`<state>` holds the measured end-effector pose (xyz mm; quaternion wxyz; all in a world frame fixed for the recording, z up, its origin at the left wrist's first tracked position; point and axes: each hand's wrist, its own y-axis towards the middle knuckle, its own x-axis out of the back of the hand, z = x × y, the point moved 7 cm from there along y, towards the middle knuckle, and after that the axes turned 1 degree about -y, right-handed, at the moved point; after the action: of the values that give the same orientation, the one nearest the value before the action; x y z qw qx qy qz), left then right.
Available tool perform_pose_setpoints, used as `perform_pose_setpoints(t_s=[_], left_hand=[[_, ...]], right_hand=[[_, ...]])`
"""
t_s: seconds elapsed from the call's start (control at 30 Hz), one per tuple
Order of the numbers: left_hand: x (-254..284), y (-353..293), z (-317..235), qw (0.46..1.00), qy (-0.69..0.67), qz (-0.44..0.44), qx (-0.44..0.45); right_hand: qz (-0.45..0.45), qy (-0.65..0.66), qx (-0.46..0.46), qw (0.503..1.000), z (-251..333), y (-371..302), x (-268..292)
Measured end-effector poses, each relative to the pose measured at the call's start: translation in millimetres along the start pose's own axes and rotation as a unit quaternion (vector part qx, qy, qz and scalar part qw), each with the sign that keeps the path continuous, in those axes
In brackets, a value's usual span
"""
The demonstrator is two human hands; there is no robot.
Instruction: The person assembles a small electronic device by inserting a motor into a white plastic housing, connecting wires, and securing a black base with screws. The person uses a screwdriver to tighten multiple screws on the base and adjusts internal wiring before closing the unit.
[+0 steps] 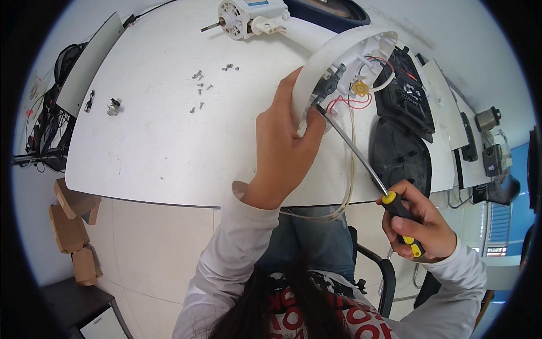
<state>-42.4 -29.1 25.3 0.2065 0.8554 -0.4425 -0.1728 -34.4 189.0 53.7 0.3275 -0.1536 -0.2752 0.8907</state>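
A white electric fan body lies on its side, its motor (pixel 244 20) with a bare shaft at the far end and its round hollow base (pixel 310 68) toward me. My left hand (pixel 282 144) grips the rim of the base, the thumb near a dark grey part (pixel 329 85) inside. In my right hand (pixel 420 223) is a screwdriver (pixel 361 153) with a black and yellow handle. Its tip reaches the lower end of the dark part beside my left thumb; the exact contact is too small to tell. Red wires (pixel 355 103) and a yellow round part (pixel 359 88) show inside the base.
Several loose screws (pixel 200 86) lie on the white table (pixel 169 141), with a small metal part (pixel 113 107) at left. An open black tool case (pixel 403 147) is at right. A pale cord (pixel 351 169) hangs over the front edge. Cardboard boxes (pixel 70 229) stand at lower left.
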Motion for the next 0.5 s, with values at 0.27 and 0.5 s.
perform_pose_setpoints(t_s=[0.27,0.5], left_hand=[[-0.9,-0.5,0.3,1.000,-0.010,-0.002,0.003],[0.4,0.1,0.4,1.000,-0.005,-0.009,-0.019]], right_hand=[[0.007,0.009,-0.004,1.000,-2.9,-0.9,2.3],[0.024,-0.002,0.005,1.000,-2.3,2.8,4.5]])
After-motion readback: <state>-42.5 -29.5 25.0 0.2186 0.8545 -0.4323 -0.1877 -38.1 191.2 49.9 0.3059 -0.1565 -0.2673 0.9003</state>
